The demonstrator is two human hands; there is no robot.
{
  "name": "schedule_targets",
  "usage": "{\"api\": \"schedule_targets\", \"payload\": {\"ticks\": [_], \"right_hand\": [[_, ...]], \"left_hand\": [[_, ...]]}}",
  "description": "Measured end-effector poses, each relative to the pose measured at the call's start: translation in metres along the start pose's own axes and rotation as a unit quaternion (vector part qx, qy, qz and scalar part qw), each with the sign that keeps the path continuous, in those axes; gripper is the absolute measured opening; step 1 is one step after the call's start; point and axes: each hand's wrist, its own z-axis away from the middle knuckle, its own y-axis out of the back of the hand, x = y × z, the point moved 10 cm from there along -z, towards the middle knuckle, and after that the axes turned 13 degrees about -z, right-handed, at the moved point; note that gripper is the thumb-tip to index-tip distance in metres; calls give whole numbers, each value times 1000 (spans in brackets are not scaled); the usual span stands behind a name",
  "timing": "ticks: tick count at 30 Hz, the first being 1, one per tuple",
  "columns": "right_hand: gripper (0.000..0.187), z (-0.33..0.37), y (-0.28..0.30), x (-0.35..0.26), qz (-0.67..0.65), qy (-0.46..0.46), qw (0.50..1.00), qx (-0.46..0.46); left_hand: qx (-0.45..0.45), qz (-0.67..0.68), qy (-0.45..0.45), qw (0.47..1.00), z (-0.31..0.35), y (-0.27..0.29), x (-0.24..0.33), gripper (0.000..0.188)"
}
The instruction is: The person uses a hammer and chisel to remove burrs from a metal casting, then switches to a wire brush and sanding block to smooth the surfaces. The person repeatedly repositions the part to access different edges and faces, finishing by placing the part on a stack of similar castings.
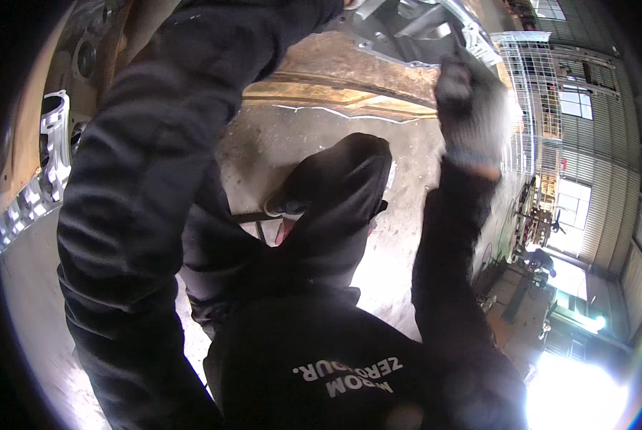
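Overlapping the lower right edge of a silvery metal casting (396,36) in the head view, the right hand (475,111) wears a pale knitted glove with dark finger areas; its fingers are bent toward the part, but I cannot tell whether they grasp it or only touch it. Only a sliver of the left hand (350,3) shows at the upper edge, beside the casting's left end, so its hold cannot be told either. The casting lies at the top of the picture, over a brown, worn work surface (321,56), its hollow inner face and flanged rim partly cut off by the frame. Black sleeves cover both arms, the left one (142,158) bowing widely along the left side. Below are bent legs in dark trousers (335,186) above a concrete floor (256,143). Another bored metal casting (57,136) stands at far left; a wire mesh cage (529,93) stands right of the right hand.
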Motion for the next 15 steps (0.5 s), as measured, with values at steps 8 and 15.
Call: {"api": "schedule_targets", "payload": {"ticks": [8, 15], "right_hand": [[23, 12, 13, -11, -197, -117, 973, 10], [26, 11, 8, -15, 163, -81, 983, -13]], "left_hand": [[-14, 7, 4, 1000, -3, 2, 2, 35], [80, 7, -17, 997, -1, 8, 4, 30]]}}
